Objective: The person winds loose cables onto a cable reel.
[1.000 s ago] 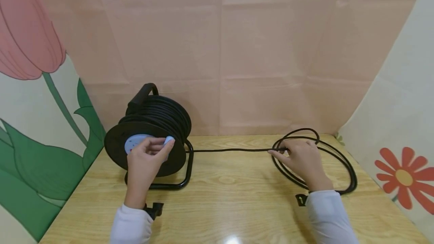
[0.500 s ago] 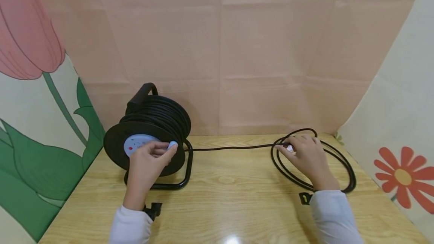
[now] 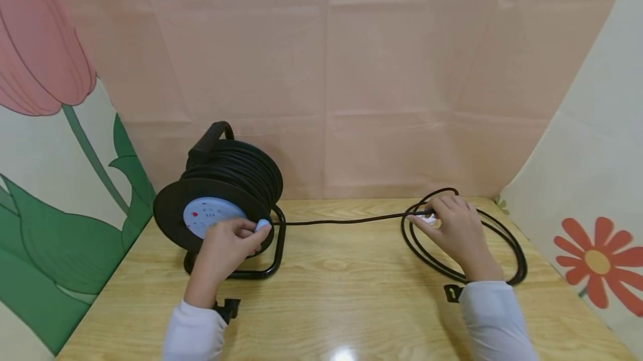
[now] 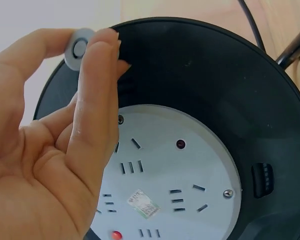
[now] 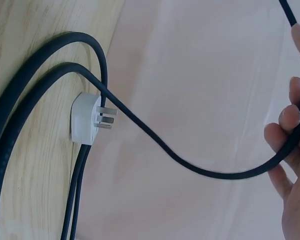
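Note:
On the left of the head view stands a black cable reel (image 3: 236,167) on a tubular stand, with a pale blue socket panel (image 3: 206,213) on its face. My left hand (image 3: 221,252) pinches the small light-blue crank knob (image 3: 262,225) near the reel's rim between thumb and fingers. From the reel a black cable (image 3: 346,221) runs across to my right hand (image 3: 457,232), which holds it with curled fingers. Beyond that hand the cable falls into loose loops (image 3: 519,265) on the table. The right wrist view shows a white three-pin plug (image 5: 85,119) beside the loops.
The reel's stand (image 3: 256,274) and carrying handle (image 3: 206,146) are black. A wood-grain table (image 3: 331,305) lies beneath everything. Behind it hangs a pinkish backdrop (image 3: 382,82), with flower-printed sheets (image 3: 598,263) at both sides.
The left hand has moved the knob down and rightward, and the reel's face has turned clockwise. My right hand has shifted slightly right, the cable still in its fingers.

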The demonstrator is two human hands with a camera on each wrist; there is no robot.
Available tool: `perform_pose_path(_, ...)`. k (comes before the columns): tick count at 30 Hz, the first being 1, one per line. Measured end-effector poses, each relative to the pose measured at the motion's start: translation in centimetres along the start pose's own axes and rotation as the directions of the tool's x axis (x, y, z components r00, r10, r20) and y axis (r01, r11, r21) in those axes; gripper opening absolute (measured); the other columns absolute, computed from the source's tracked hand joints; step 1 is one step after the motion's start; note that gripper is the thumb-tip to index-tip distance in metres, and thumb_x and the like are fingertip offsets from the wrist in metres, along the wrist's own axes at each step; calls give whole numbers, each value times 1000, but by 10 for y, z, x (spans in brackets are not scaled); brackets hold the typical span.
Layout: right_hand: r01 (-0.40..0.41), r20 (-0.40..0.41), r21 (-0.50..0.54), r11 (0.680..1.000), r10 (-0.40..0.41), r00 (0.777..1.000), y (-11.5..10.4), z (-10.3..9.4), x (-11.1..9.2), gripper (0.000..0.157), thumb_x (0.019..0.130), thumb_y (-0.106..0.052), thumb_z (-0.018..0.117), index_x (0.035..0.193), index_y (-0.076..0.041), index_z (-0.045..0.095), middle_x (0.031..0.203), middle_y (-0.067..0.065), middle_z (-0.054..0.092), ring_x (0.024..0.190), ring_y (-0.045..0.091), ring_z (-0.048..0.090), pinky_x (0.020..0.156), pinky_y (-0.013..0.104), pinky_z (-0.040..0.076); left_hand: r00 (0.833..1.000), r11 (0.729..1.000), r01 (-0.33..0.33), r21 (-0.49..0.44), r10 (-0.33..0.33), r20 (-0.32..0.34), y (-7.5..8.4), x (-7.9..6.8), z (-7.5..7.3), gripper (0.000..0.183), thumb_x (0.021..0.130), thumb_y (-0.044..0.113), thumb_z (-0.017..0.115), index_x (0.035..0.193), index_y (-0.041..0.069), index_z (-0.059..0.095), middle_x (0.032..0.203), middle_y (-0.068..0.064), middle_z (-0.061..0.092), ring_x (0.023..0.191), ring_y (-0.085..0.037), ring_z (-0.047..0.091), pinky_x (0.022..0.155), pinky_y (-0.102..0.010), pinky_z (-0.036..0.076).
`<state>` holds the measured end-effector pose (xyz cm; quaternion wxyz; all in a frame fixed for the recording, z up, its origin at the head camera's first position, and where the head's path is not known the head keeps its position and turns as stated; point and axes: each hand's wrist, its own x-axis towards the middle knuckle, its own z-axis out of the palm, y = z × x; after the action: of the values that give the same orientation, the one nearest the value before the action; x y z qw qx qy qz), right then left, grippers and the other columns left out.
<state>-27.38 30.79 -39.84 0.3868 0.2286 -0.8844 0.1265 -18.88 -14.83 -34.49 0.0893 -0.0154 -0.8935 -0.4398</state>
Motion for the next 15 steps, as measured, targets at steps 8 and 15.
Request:
perform_pose_path(8, 29, 63, 19, 999, -30, 998, -4, 0, -1, 34, 77, -40, 86, 77, -20, 58, 72, -7, 52, 64, 13, 43, 64, 37, 33, 995, 1000, 5, 28, -8, 101, -6, 4, 0, 41, 90, 50, 72, 96, 10, 76, 74, 6, 71, 71, -12, 67, 70, -35, 54)
perform_pose_path(15, 105, 101, 51, 993, -110, 989, -17, 7, 2, 44, 82, -40, 82, 63, -28, 43, 54, -17, 32, 47, 5, 29, 50, 28, 29, 976, 999, 41, -11, -37, 214, -16, 7, 0, 37, 93, 45, 71, 88, 8, 75, 76, -1, 72, 72, -15, 68, 70, -33, 55)
